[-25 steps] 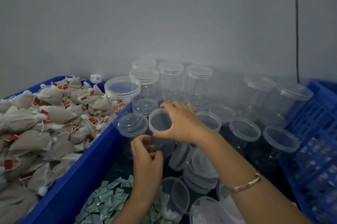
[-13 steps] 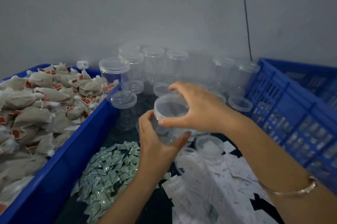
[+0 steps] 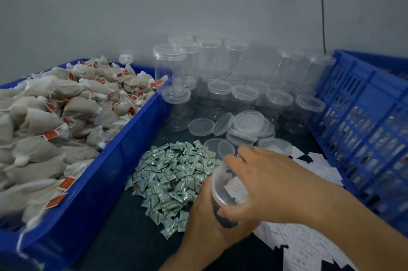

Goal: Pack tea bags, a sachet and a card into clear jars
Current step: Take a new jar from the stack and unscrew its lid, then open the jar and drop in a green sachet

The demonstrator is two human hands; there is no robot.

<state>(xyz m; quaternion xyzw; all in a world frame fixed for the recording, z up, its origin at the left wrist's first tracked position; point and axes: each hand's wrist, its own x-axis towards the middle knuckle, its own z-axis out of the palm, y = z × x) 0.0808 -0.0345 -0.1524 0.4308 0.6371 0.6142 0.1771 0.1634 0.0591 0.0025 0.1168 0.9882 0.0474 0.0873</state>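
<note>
Hands meet on one clear jar (image 3: 225, 193), which is held tilted just above the dark tabletop (image 3: 123, 239). The left hand (image 3: 205, 224) wraps the jar's lower body from underneath, fingers curled up its near side. The right hand (image 3: 273, 184) comes over the top, its fingers and thumb curled round the jar's upper rim. Whether a lid sits on that rim I cannot tell.

Just left of the grip, and partly under the left hand, lies a heap of small green-and-white sachets (image 3: 174, 173). To the right of the grip and below it, white printed cards (image 3: 309, 246) are strewn across the table. Just beyond the right hand's fingertips is a loose pile of clear lids (image 3: 247, 123), some leaning on each other. Behind them, lidded empty jars (image 3: 244, 95) stand in rows against the grey wall.

Well to the left of the grip, a blue bin (image 3: 106, 167) is piled with beige tea bags (image 3: 44, 125) that carry red tags. To the right, past the right forearm, stands a slotted blue crate (image 3: 364, 125).
</note>
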